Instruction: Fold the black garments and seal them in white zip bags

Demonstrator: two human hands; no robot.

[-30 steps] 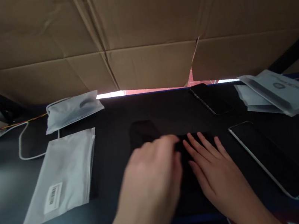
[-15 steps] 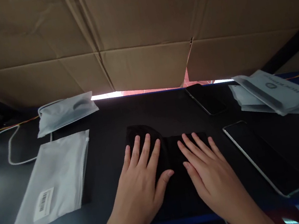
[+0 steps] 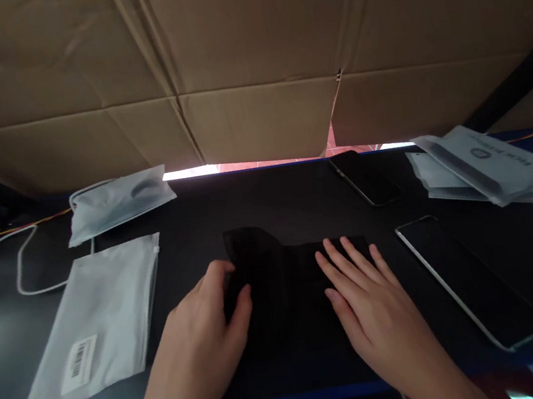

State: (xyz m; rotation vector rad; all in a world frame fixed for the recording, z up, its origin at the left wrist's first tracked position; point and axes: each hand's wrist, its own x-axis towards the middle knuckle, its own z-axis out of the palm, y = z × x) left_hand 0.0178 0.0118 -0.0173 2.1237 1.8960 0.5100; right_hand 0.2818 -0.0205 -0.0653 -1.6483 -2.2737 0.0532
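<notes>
A black cloth (image 3: pixel 263 274) lies on the dark table, its upper left part rounded and slightly raised, its right part flat. At the cloth's left edge is my left hand (image 3: pixel 206 330), fingers curled and thumb near them; whether they pinch the fabric is hard to see, black on black. My right hand (image 3: pixel 380 309) lies flat on the right part of the cloth with its fingers spread.
On the left are a frosted zip bag (image 3: pixel 106 306) with a barcode label, another bag (image 3: pixel 120 202) and a white cable (image 3: pixel 19 266). Two phones (image 3: pixel 472 281) and frosted packets (image 3: pixel 493 163) lie right. Cardboard (image 3: pixel 258 120) stands behind the table (image 3: pixel 192 238).
My left hand has slid left off the top of the cloth, and its spread fingers have curled at the left edge. My right hand has stayed in place.
</notes>
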